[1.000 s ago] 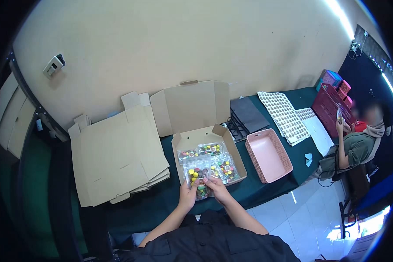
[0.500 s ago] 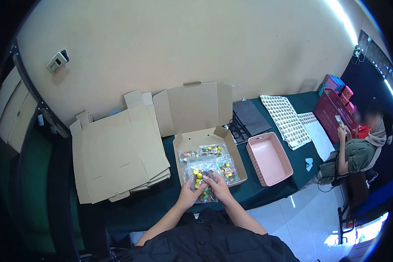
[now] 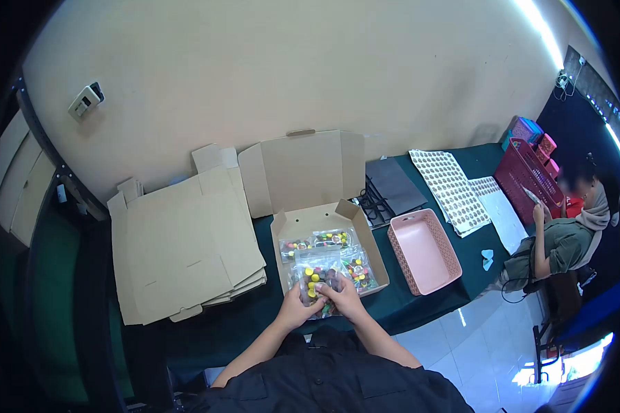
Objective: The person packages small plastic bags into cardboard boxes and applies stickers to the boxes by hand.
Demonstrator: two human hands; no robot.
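Note:
Between my two hands is a clear zip bag of colourful candies (image 3: 313, 275), held at the front edge of an open cardboard box (image 3: 377, 265). My left hand (image 3: 296, 308) grips the bag's left side. My right hand (image 3: 344, 301) grips its right side, the thumb lying across the front. Inside the box lie several more candy bags (image 3: 358, 267), partly hidden behind the held one. The box's lid (image 3: 303, 168) stands upright against the wall.
Flattened cardboard boxes (image 3: 186, 255) are stacked on the left. To the right are a pink basket (image 3: 426, 255), black paper bags (image 3: 396, 184), sticker sheets (image 3: 451, 189) and a maroon basket (image 3: 527, 172). Another person (image 3: 561, 241) stands at the table's right end, holding a small item.
My hands have shifted slightly on the candy bag, the right thumb moving a little lower and left. The other person's held item has tilted and moved slightly left.

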